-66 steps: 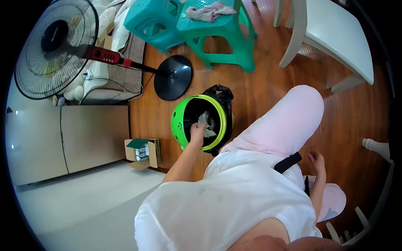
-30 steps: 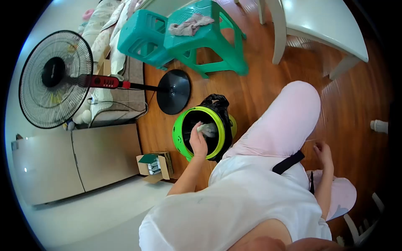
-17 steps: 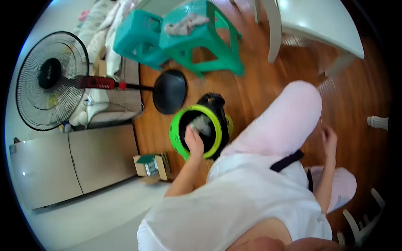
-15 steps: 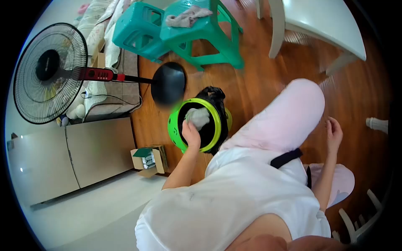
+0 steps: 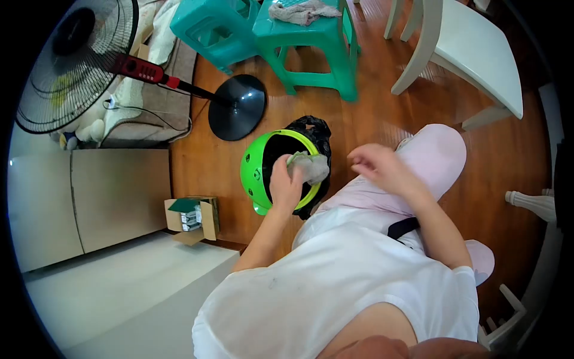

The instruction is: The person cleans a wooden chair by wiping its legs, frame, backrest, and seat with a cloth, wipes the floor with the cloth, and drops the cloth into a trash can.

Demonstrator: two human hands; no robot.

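My left hand (image 5: 286,186) is closed on a crumpled, greyish, thin piece with a green edge (image 5: 313,169); its exact kind is hard to make out. It is at the mouth of a bright green bin (image 5: 254,170), over the yellow-green rim. A black plastic bag (image 5: 318,128) lines the bin and bunches out past its far side. The bin's inside is dark, so its contents stay hidden. To the right of the bin, above my pink-clad leg, my right hand (image 5: 382,167) hangs in the air, slightly blurred, fingers loosely bent and apart, holding nothing.
A black fan base (image 5: 237,107) stands on the wooden floor beyond the bin. Behind are green plastic stools (image 5: 305,36), one with a cloth (image 5: 304,12) on it. An open cardboard box (image 5: 209,218) sits at left, a white chair (image 5: 472,48) at the upper right.
My left hand has moved right, bringing the crumpled piece from inside the bin to its right rim. My right hand has come up from beside my leg toward the bin. The view has shifted.
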